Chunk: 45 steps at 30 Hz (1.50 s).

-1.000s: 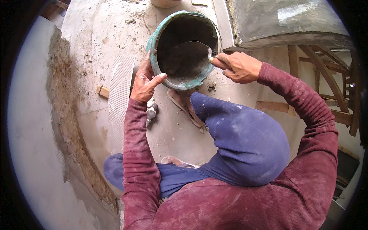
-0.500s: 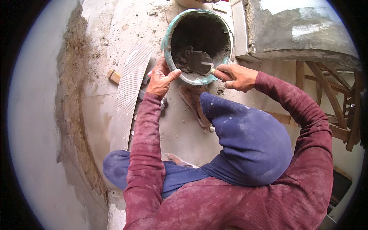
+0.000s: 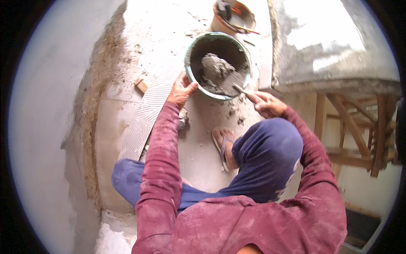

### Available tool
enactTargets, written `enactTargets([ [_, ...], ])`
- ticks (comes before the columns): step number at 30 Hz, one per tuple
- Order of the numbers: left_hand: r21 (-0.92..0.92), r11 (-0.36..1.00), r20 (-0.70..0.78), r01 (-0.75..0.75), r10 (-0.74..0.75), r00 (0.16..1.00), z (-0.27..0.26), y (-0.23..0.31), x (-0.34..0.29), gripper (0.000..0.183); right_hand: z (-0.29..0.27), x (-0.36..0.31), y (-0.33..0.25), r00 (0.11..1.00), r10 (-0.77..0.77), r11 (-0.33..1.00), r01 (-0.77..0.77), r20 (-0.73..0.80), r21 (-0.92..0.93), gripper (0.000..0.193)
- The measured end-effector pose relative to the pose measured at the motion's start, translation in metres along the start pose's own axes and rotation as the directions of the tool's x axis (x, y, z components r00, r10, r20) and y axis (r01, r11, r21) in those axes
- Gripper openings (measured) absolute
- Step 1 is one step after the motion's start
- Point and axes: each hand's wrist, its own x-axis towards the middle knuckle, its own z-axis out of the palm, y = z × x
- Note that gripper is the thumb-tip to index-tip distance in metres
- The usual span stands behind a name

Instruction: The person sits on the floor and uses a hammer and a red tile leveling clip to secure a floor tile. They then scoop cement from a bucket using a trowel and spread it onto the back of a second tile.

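Note:
A green bucket (image 3: 211, 95) with a mortar-smeared rim stands on the floor in front of me. Its near-left edge is in the grip of my left hand (image 3: 182, 89), thumb toward the rim. My right hand (image 3: 269, 104) is closed around the handle of a trowel (image 3: 231, 82), just outside the near-right rim. The trowel's grey blade reaches into the bucket, against the wet mortar. A lump of grey mortar (image 3: 216, 65) rises in the middle of the bucket, beside the blade.
Left of my left forearm lies a tile (image 3: 141, 122) with combed ridges, near a small wooden block (image 3: 141, 85). An orange bucket (image 3: 220, 24) holding tools stands beyond. At right are a concrete ledge (image 3: 334, 84) and a wooden frame (image 3: 353, 127). My sandalled foot (image 3: 224, 146) is below the bucket.
The trowel blade has shifted within the bucket, and a heaped lump of mortar now shows there. The view has moved, bringing the orange bucket further into sight. Both hands keep their grips.

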Motion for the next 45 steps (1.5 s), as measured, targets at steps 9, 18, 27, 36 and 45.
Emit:
enactTargets([
  [9,-0.018,0.999,-0.003,-0.036,0.036,0.999,0.019,0.015,-0.004,0.058,-0.04,0.028,-0.006,0.843,-0.522,0.261,0.304,0.131,-0.916,0.06],
  [18,0.05,0.99,0.016,-0.134,0.133,0.991,0.032,0.006,-0.012,0.074,-0.056,0.004,-0.025,0.816,-0.542,-0.015,0.228,0.199,-0.974,0.052],
  [27,0.054,0.996,-0.017,-0.074,0.075,0.997,0.038,0.001,-0.024,0.068,-0.051,0.005,-0.065,0.927,-0.232,0.133,0.329,0.294,-0.935,0.052],
  [36,0.004,0.995,-0.004,-0.099,0.099,0.995,0.045,-0.001,-0.034,0.068,-0.041,0.032,-0.036,0.942,-0.188,0.305,0.326,0.279,-0.895,0.032],
  [45,-0.013,0.995,-0.007,-0.099,0.099,0.995,0.046,-0.01,-0.032,0.079,-0.038,0.037,-0.062,0.944,0.194,0.563,0.115,0.265,-0.819,0.041],
])
